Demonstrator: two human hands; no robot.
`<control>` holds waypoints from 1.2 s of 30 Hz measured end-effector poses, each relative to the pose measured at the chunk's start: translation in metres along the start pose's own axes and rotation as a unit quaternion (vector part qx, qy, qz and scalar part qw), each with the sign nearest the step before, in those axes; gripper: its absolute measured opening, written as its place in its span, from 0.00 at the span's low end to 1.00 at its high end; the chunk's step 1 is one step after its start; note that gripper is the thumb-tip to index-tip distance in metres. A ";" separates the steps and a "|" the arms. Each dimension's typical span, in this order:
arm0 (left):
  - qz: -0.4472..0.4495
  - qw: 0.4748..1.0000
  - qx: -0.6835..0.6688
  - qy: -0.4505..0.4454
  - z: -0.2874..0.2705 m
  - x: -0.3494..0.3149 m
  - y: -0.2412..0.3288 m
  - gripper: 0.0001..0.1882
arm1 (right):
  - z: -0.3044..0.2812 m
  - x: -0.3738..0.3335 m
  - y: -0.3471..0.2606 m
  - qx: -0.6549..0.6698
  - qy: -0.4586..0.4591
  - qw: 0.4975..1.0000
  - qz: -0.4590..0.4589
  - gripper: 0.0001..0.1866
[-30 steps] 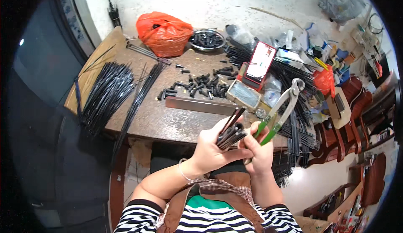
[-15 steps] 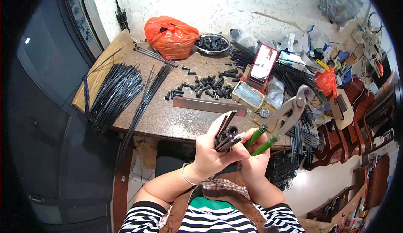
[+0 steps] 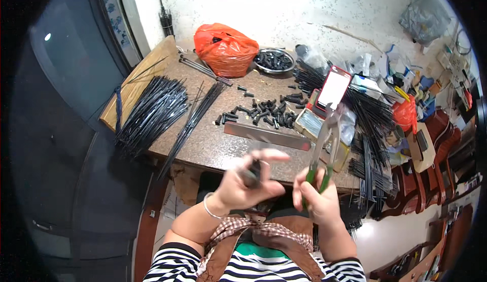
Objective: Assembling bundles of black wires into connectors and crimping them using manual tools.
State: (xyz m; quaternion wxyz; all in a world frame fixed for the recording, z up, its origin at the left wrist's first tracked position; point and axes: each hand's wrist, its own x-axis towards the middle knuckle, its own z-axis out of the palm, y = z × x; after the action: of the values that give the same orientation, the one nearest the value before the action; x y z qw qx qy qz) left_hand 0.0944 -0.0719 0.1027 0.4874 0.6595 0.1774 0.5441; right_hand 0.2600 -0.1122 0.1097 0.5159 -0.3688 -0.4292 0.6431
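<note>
My right hand (image 3: 324, 203) is wrapped round the green handles of metal pincers (image 3: 317, 152), whose jaws point up and away from me. Left of it, my left hand (image 3: 242, 188) is raised in front of the table edge, thumb and forefinger apart. Smeared by motion, a bundle of short dark rods (image 3: 253, 174) lies in its palm, with the other fingers curled round it. Beyond the hands, a flat metal bar (image 3: 266, 136) rests on the table. Short black bolt-like pieces (image 3: 274, 113) are scattered behind the bar.
The speckled tabletop (image 3: 203, 147) bears bundles of thin black rods (image 3: 152, 112) at left and more rods (image 3: 368, 114) at right. An orange-red plastic bag (image 3: 225, 51) and a metal bowl (image 3: 272, 71) stand at the back. A phone (image 3: 333, 86) leans near a small box (image 3: 309, 123).
My hands have moved apart, the left one leftward with its forefinger and thumb spread. The pincers have swung more upright and their handles have come closer together. The view has shifted slightly.
</note>
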 end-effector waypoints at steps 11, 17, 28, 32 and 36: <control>-0.086 0.993 0.056 0.057 -0.014 0.000 0.007 0.15 | -0.009 -0.017 0.004 -0.302 -0.239 0.923 0.007 0.19; -0.075 0.991 0.059 0.098 -0.003 -0.003 0.008 0.13 | -0.020 -0.020 -0.005 -0.034 -0.276 0.929 0.244 0.27; -0.037 0.982 0.134 0.127 -0.001 -0.005 -0.003 0.12 | -0.020 -0.025 -0.017 -0.618 -0.167 0.766 -0.065 0.12; -0.050 0.989 0.096 0.101 0.004 0.002 0.010 0.14 | -0.012 -0.026 -0.013 -0.458 -0.195 0.868 -0.001 0.14; -0.014 0.986 0.067 0.155 0.006 0.003 0.016 0.14 | -0.001 -0.022 0.000 -0.373 -0.175 0.909 -0.058 0.21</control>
State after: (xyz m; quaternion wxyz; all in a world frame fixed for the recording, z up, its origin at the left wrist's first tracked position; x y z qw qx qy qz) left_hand 0.0964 -0.0797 0.1181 0.4164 0.5955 0.2959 0.6200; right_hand 0.2654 -0.1336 0.1096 0.2936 -0.3900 -0.7418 0.4598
